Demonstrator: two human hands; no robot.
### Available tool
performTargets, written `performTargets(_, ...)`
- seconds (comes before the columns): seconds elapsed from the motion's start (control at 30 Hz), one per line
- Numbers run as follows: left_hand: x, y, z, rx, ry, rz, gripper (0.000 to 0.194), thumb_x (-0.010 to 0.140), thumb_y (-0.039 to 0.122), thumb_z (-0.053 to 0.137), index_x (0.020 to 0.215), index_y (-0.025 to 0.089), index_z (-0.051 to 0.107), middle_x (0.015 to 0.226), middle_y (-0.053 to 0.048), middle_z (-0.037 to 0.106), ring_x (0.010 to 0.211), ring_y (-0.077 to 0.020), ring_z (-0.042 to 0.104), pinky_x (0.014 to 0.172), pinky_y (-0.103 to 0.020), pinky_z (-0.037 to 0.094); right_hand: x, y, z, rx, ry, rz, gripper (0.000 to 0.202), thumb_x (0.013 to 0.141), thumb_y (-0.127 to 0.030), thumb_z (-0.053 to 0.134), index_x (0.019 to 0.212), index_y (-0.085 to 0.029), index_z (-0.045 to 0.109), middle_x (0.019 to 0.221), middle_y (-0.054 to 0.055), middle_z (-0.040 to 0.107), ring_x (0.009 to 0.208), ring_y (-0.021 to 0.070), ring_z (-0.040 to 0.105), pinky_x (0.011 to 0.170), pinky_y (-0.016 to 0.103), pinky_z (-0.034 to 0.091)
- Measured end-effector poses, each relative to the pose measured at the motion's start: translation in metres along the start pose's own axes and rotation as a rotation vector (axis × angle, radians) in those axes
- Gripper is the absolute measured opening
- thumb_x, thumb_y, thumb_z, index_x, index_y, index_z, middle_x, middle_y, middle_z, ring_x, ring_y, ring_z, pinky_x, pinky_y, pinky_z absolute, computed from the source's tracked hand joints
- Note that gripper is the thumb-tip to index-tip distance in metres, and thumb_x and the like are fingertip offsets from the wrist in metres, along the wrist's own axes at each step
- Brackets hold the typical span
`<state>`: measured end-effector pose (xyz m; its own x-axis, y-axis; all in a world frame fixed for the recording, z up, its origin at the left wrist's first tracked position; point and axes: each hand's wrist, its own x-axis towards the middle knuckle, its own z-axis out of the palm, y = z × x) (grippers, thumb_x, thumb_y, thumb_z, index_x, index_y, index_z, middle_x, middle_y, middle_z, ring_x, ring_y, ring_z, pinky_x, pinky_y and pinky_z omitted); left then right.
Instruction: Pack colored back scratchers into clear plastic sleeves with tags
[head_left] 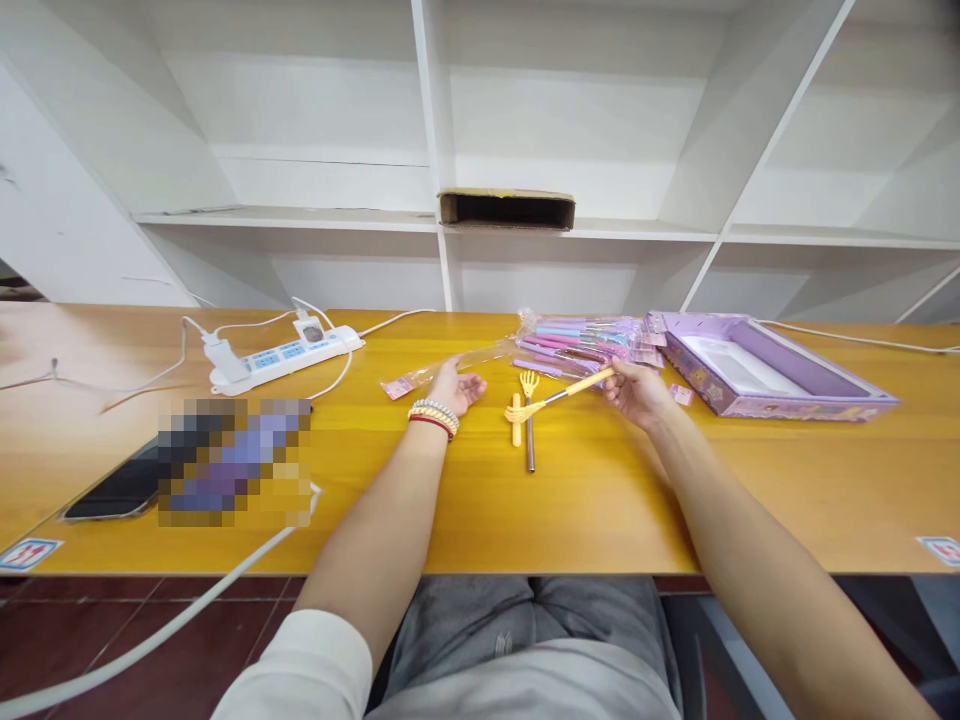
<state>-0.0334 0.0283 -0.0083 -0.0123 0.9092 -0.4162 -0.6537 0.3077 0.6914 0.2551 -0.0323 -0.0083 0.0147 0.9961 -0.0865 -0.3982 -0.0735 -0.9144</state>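
Head view: right hand (637, 390) pinches yellow back scratcher (559, 396) above wooden table (600, 500); left hand (459, 387) open on clear sleeve (457, 365).

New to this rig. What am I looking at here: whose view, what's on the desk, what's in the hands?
There is no machine: one camera on a person's head looks down at their two bare arms. The right hand holds a yellow back scratcher by its handle, claw end over the wooden desk. The left hand rests palm up on a long clear plastic sleeve. A second yellow scratcher lies between the hands. Behind are a bundle of packaged pink and purple scratchers, an open purple box, a power strip and a phone.
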Motion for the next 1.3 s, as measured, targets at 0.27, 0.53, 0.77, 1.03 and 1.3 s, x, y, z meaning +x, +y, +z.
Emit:
performTargets(0.27, -0.019, -0.003, 0.016, 0.216, -0.299, 0.066, 0.044, 0.082, 0.053, 0.042, 0.077, 0.012, 0.057, 0.054, -0.007, 0.057, 0.042, -0.016, 0.055, 0.035, -0.024, 0.037, -0.012, -0.002, 0.017, 0.054, -0.166, -0.102, 0.015, 0.07, -0.026, 0.059, 0.082, -0.017, 0.058, 0.063, 0.003, 0.068, 0.054, 0.0148, 0.063, 0.045, 0.022, 0.046)
performTargets(0.53, -0.036, -0.027, 0.028, 0.207, -0.603, 0.211, 0.029, 0.074, 0.037, 0.064, 0.092, 0.015, 0.056, 0.079, -0.006, 0.065, 0.065, -0.0169, 0.065, 0.057, -0.026, 0.05, -0.021, 0.007, 0.029, -0.127, -0.338, -0.106, 0.026, 0.066, -0.02, 0.068, 0.088, -0.019, 0.053, 0.08, 0.006, 0.071, 0.064, 0.0174, 0.066, 0.047, 0.022, 0.045)
performTargets(0.77, -0.049, -0.032, 0.035, 0.259, -0.673, 0.151, 0.034, 0.082, 0.049, 0.051, 0.078, 0.015, 0.052, 0.063, -0.003, 0.061, 0.057, -0.0145, 0.061, 0.055, -0.027, 0.05, -0.034, 0.01, 0.045, -0.341, -0.641, -0.006, 0.042, 0.066, -0.022, 0.072, 0.102, -0.018, 0.05, 0.081, 0.008, 0.071, 0.057, 0.0144, 0.064, 0.045, 0.02, 0.039)
performTargets(1.03, -0.066, -0.029, 0.035, 0.447, -0.898, -0.12, 0.048, 0.084, 0.061, 0.034, 0.073, 0.017, 0.051, 0.036, 0.009, 0.03, 0.028, -0.0068, 0.032, 0.041, -0.025, 0.044, -0.032, 0.011, 0.05, -0.283, -0.451, -0.031, 0.033, 0.076, -0.04, 0.062, 0.099, -0.018, 0.056, 0.071, 0.005, 0.068, 0.051, 0.0119, 0.058, 0.043, 0.021, 0.033)
performTargets(1.3, -0.081, -0.052, 0.039, 0.721, -1.001, -0.155, 0.05, 0.081, 0.059, 0.043, 0.09, 0.012, 0.058, 0.036, 0.009, 0.033, 0.028, -0.0065, 0.034, 0.038, -0.024, 0.043, -0.028, 0.018, 0.053, -0.191, -0.368, -0.227, 0.028, 0.067, -0.04, 0.071, 0.073, -0.017, 0.057, 0.051, -0.005, 0.049, 0.041, 0.0062, 0.042, 0.042, 0.021, 0.03)
